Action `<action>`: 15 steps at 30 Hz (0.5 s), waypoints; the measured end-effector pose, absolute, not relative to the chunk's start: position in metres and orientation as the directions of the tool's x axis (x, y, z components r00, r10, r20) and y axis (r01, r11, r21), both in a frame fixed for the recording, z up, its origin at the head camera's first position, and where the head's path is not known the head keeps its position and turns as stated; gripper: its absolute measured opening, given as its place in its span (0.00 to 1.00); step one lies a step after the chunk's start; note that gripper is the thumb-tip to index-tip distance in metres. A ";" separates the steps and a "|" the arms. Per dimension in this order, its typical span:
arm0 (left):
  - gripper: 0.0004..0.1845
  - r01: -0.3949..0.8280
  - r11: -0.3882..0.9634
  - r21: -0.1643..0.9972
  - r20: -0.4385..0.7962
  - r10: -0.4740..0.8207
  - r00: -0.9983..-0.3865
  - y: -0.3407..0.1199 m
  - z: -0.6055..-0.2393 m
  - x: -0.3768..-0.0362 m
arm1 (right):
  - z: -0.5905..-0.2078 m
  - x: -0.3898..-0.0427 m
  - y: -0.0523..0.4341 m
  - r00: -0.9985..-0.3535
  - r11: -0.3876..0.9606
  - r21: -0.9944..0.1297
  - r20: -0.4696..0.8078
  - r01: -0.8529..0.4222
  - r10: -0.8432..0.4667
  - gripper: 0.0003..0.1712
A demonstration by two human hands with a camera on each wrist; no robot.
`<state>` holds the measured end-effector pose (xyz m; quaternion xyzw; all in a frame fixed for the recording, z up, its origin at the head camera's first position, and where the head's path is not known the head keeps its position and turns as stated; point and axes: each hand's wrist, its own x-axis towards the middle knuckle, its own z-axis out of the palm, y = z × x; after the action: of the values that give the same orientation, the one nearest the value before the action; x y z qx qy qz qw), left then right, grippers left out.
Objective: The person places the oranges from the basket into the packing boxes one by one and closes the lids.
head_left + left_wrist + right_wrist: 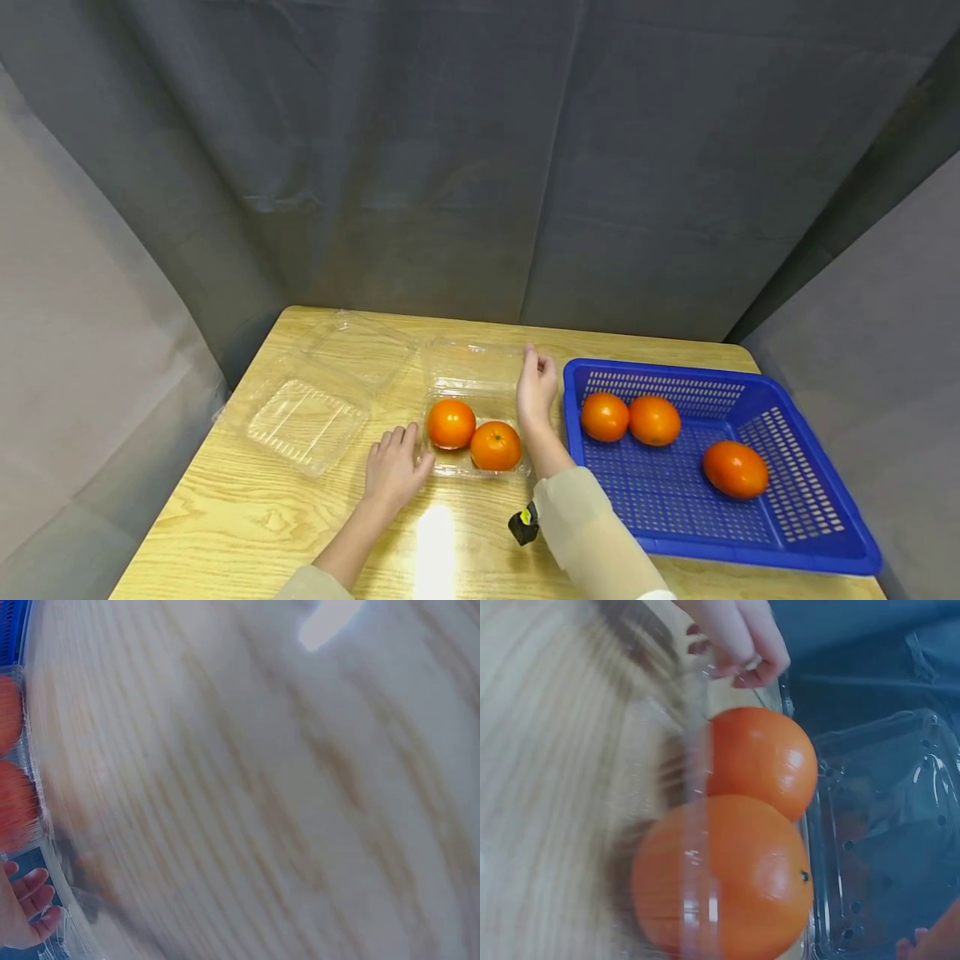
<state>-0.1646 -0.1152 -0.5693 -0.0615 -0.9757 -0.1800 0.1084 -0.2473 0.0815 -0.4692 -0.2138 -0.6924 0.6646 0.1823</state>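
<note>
A clear plastic clamshell container (480, 402) lies with its lid (468, 360) raised back toward the curtain. Two oranges sit side by side in its base, one orange (451, 423) on the left and another orange (742, 877) on the right with its green stem spot showing. My left hand (395, 468) rests by the base's left side, fingers loosely bent at the rim; it also shows in the left wrist view. At the lid's right edge, my right hand (536, 390) has curled fingers pinching the plastic. Only a little of that hand appears in the right wrist view.
A blue plastic basket (720, 548) with three oranges stands on the right. To the left lies a second clear container (307, 425), opened flat. A black wrist device (523, 525) shows beside the right sleeve. Grey curtain (450, 167) hangs behind the wooden table (247, 517).
</note>
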 end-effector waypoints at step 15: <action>0.26 0.175 0.898 0.405 0.221 0.089 -0.971 -0.118 -0.568 -0.164 | -0.480 -0.213 0.076 -0.835 -0.025 -0.997 0.050 -0.076 0.548 0.14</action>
<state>-0.1639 -0.1179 -0.5684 -0.0681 -0.9690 -0.2159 0.0987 -0.2129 0.0761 -0.4801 -0.1787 -0.6609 0.6932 0.2252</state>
